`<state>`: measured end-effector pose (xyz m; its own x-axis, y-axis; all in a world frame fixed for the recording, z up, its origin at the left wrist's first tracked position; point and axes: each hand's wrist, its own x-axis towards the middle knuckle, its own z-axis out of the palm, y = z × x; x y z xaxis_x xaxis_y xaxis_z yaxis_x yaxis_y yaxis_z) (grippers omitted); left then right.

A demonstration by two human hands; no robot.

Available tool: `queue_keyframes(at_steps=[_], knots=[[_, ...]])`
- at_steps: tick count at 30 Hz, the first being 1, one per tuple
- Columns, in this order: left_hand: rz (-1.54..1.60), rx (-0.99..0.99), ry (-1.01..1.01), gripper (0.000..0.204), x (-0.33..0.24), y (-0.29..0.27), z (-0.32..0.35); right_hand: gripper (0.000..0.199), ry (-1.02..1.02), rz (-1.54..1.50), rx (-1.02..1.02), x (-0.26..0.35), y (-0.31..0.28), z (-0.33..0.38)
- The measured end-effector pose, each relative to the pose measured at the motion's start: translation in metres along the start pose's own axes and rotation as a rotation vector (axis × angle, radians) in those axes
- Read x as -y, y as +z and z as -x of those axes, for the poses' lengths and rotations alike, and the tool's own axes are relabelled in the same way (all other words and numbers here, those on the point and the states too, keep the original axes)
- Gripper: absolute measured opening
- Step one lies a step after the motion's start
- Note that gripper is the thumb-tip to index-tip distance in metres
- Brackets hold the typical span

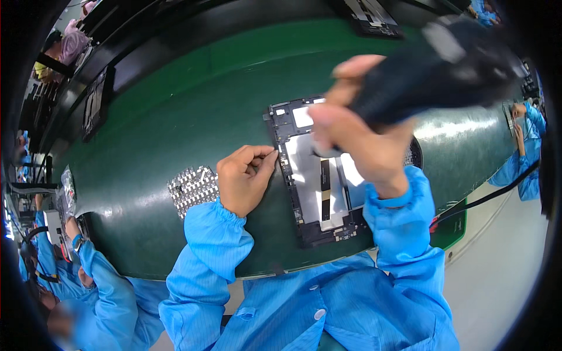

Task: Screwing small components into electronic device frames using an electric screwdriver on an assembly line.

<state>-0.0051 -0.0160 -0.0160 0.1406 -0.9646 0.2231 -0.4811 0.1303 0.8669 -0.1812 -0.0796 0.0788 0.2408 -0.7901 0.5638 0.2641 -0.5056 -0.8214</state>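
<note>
An opened tablet (300, 205) lies on the green table in front of me, showing its dark frame, silver-white inner panels and a black strip. My left hand (243, 175) is at its left edge, thumb and forefinger pinched together; anything between the fingertips is too small to make out. Over the tablet's upper right, my right hand (369, 137) is wrapped around a bulky black handheld tool (427, 73), blurred and close to the camera. The tool and hand hide part of the tablet. Left of my left hand lies a patch of small silver-and-dark parts (190, 190).
More tablet-like units lie at the far edge (372, 17) and far left (96, 105). Partly behind my right wrist is a round dark dish (415, 153). A black cable (492, 196) runs off right. Co-workers in blue sleeves sit left (111, 286) and right (530, 152).
</note>
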Motion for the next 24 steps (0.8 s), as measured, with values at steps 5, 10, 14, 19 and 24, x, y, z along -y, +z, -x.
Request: queue_keyframes(at_steps=[5,10,14,19,24], knots=[[0.2,-0.058,-0.152,0.012,0.003,-0.007,0.0,0.035,0.026,-0.014,0.013,-0.035,0.038,-0.008],[0.456,-0.072,-0.229,0.014,0.005,-0.004,-0.003,0.035,0.094,0.001,0.028,-0.043,0.043,-0.008],[0.52,-0.092,-0.213,0.014,0.01,-0.005,-0.003,0.034,0.111,-0.027,0.045,-0.045,0.045,-0.008],[0.523,-0.069,-0.248,0.013,0.008,-0.005,-0.002,0.027,0.124,-0.057,-0.002,-0.046,0.046,-0.006],[0.559,-0.084,-0.278,0.014,0.007,-0.006,-0.001,0.026,0.135,-0.055,0.002,-0.046,0.049,-0.005]])
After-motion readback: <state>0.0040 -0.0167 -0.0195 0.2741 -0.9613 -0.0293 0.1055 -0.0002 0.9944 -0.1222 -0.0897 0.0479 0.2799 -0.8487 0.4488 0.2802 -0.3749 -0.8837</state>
